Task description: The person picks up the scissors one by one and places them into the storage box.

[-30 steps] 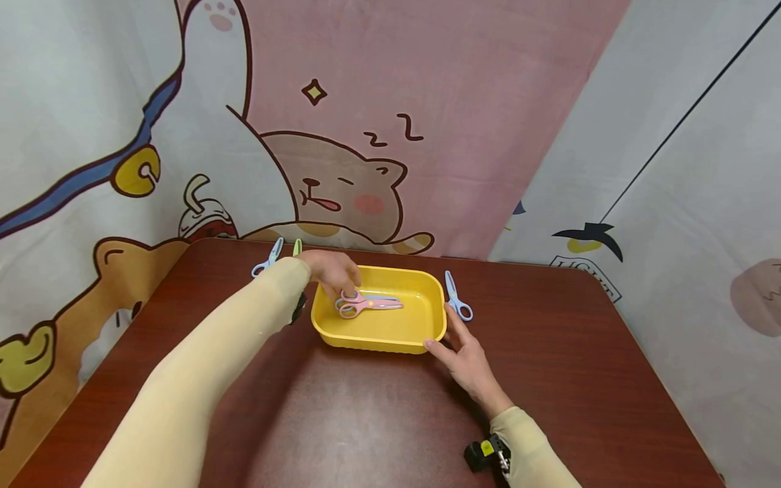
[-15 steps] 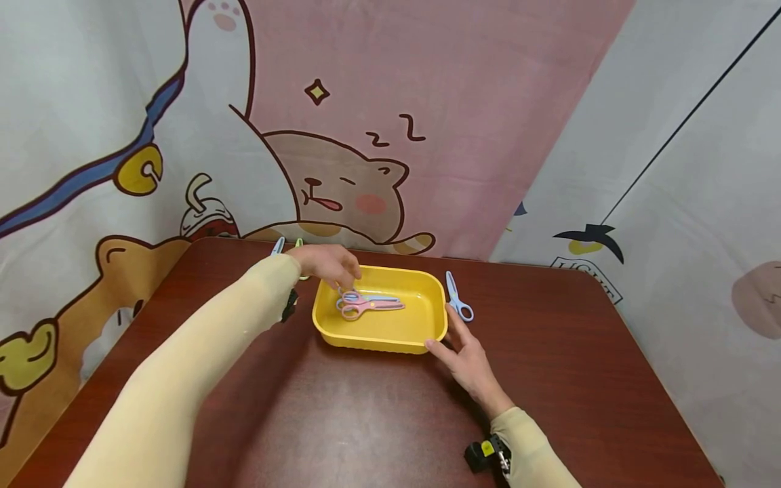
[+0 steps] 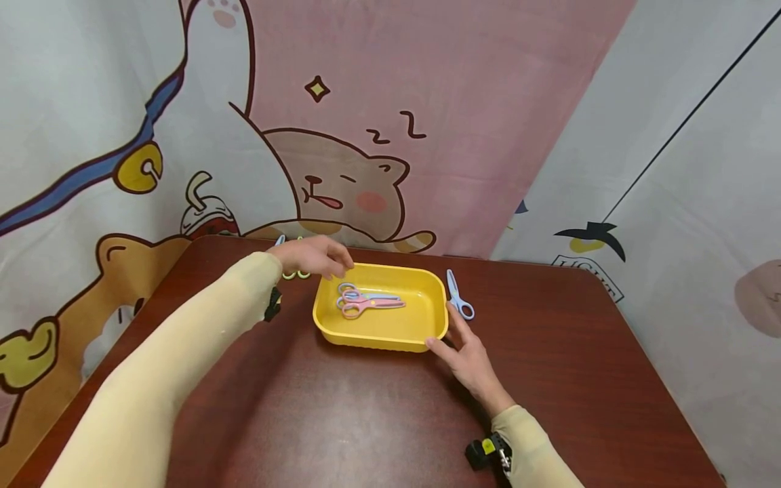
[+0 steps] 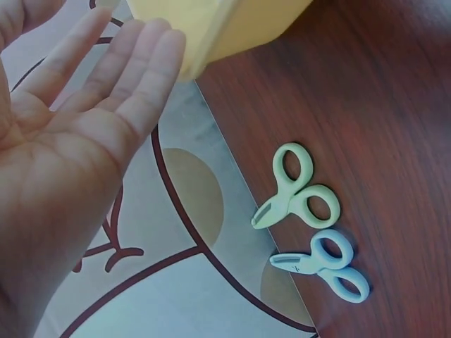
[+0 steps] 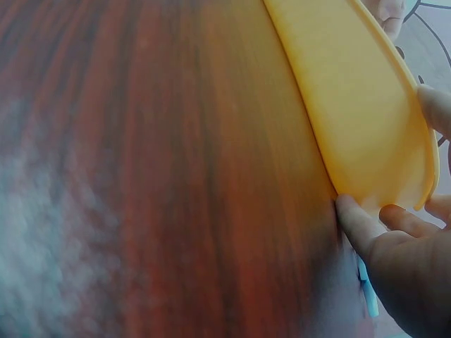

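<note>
In the head view my left hand (image 3: 312, 256) hovers by the back left corner of a yellow plastic tray (image 3: 378, 342). Its fingers are extended and hold nothing; the left wrist view shows the bare palm. Pink-handled scissors (image 3: 371, 305) lie in the tray, overlapping blue scissors (image 3: 390, 296). My right hand (image 3: 468, 362) holds the tray's front right corner, thumb at the front and fingers along the right side. Beneath my left wrist, green scissors (image 4: 285, 197) and light blue scissors (image 4: 320, 266) lie on the table, partly hidden in the head view.
Another pair of blue scissors (image 3: 459, 298) lies just right of the tray, beyond my right fingers. The dark wooden table (image 3: 342, 420) ends at the back against a cartoon-printed cloth (image 3: 464, 135).
My left hand has let go of the pink scissors, which now lie in the tray, and has lifted away up and to the left. The right hand keeps its place.
</note>
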